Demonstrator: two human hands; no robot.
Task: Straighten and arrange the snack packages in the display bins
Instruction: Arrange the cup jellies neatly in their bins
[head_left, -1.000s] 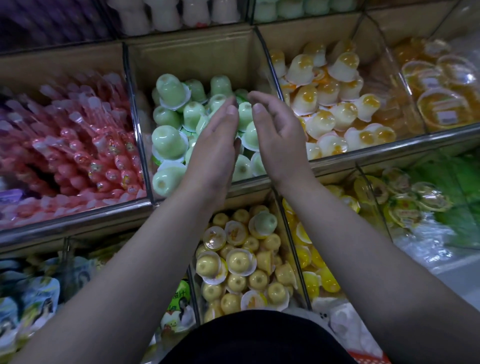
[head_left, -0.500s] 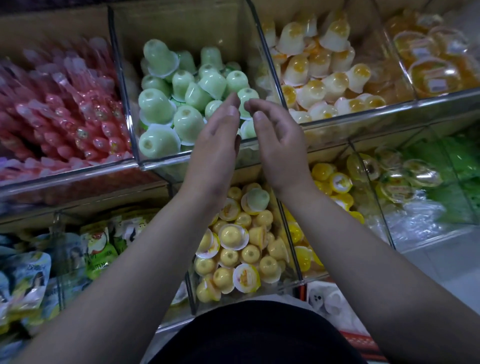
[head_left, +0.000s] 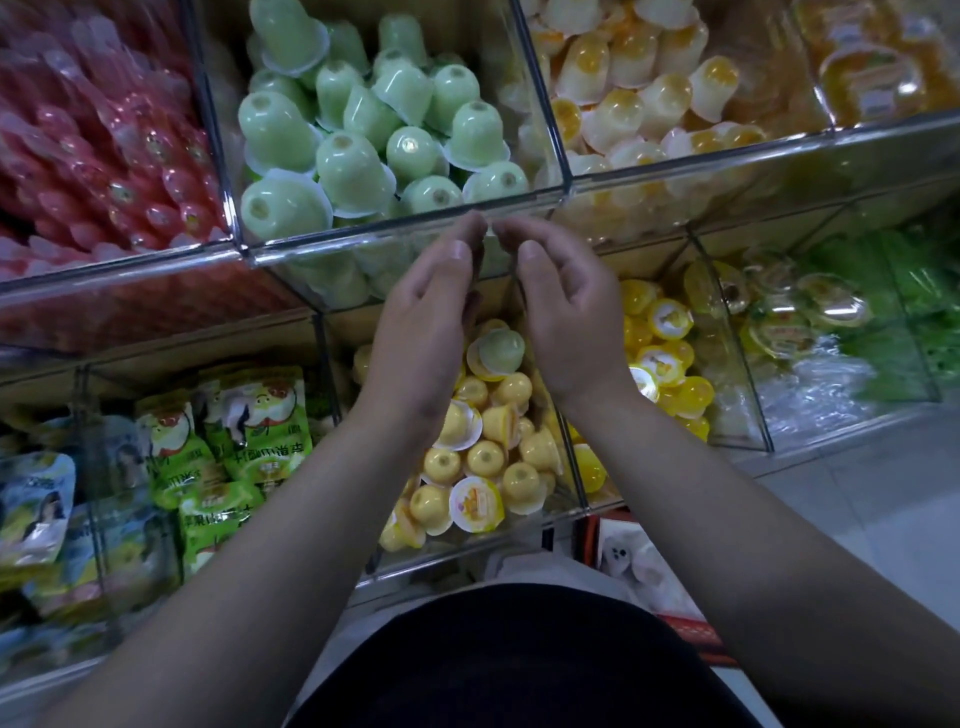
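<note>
My left hand (head_left: 426, 317) and my right hand (head_left: 566, 312) hover side by side, fingers curved and nearly touching at the tips, holding nothing. They sit over the lower bin (head_left: 566, 467) of yellow jelly cups (head_left: 485, 457), just in front of the upper bin's clear front wall. One pale green jelly cup (head_left: 501, 351) lies among the yellow ones, between my wrists. The upper bin (head_left: 363, 234) holds many green jelly cups (head_left: 353, 171), tumbled at different angles.
Pink jelly sticks (head_left: 104, 156) fill the upper left bin. White-and-orange cups (head_left: 649, 104) fill the upper right one. Green snack pouches (head_left: 244, 436) lie lower left, bright yellow cups (head_left: 665, 358) lower right. Grey floor (head_left: 883, 493) shows at the right.
Both hands have drawn back out of the green cup bin and down toward the yellow cup bin. The view has tilted downward.
</note>
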